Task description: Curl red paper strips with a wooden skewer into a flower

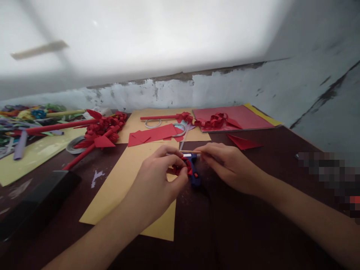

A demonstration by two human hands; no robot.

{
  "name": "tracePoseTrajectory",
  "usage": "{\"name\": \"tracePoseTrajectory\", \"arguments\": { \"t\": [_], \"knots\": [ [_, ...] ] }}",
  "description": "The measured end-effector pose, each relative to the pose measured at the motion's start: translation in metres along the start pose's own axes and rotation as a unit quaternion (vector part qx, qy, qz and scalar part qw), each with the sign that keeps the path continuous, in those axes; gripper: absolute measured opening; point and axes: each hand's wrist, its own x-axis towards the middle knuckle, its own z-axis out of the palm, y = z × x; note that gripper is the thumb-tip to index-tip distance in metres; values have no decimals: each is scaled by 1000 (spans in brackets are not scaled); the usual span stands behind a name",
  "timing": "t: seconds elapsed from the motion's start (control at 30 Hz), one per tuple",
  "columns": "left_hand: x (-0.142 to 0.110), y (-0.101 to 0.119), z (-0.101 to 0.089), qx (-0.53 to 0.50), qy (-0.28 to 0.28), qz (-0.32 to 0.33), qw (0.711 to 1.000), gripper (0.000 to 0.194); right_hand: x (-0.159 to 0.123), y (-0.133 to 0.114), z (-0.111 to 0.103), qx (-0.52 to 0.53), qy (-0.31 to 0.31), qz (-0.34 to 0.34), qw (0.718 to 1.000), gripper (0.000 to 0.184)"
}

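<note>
A curled red paper piece (184, 165), perhaps part of a paper flower, is pinched between the thumb and fingers of my left hand (161, 170). My right hand (229, 163) grips a thin pale stick (191, 152) that runs leftward to the left hand's fingertips. Just behind and below them lies a blue tool (195, 180), which looks like a glue gun and is partly hidden. Yellow paper (118, 187) lies beneath my left forearm. Beyond the hands, a red paper strip (154, 134) lies flat.
Finished red paper flowers (104, 129) with long red stems lie left. Another red flower stem (159, 117) rests at the back near tape rings (181, 129). A black case (42, 202) is at front left. Colourful paper scraps (30, 116) pile up far left. A wall (168, 93) stands behind.
</note>
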Motion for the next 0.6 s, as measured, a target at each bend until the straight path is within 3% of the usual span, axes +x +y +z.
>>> {"name": "tracePoseTrajectory", "arguments": {
  "t": [0.17, 0.37, 0.6],
  "knots": [
    [1, 0, -2, 9, 0, 4, 1000, 15, -1, -9, -12, 14, 46, -1, 999, 28],
    [1, 0, -4, 7, 3, 11, 1000, 13, -1, -13, -15, -73, 19, 24, 997, 27],
    [2, -1, -4, 39, -2, 31, 999, 15, 0, -12, -10, -92, 2, 37, 995, 23]
  ]
}}
